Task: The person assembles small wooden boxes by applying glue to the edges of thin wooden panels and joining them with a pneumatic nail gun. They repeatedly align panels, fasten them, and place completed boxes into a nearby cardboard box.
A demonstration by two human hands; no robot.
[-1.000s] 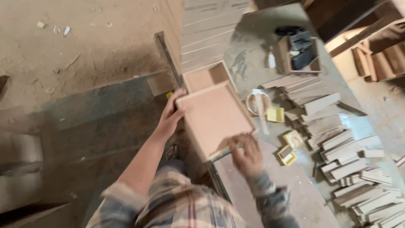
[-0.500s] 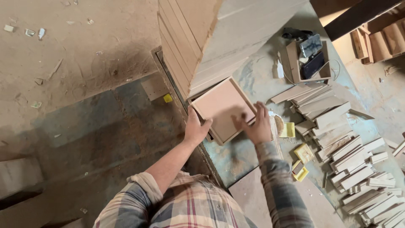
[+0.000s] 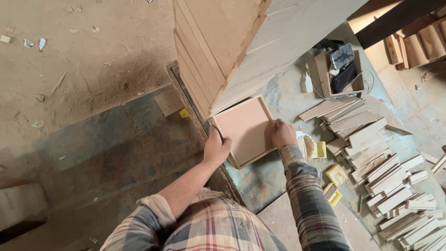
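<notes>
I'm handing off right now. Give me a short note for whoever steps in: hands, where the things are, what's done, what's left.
Left hand: grips the near-left edge of the shallow square wooden tray.
Right hand: presses on the tray's right edge.
Tray lies flat on the workbench, its far corner against the stack of boards.
Cut wood strips are piled to the right; yellow blocks lie near them; a small box with phones sits farther back.
Done: tray looks assembled and set down.
Left: unclear from this view; keep both hands steady on the tray.
</notes>
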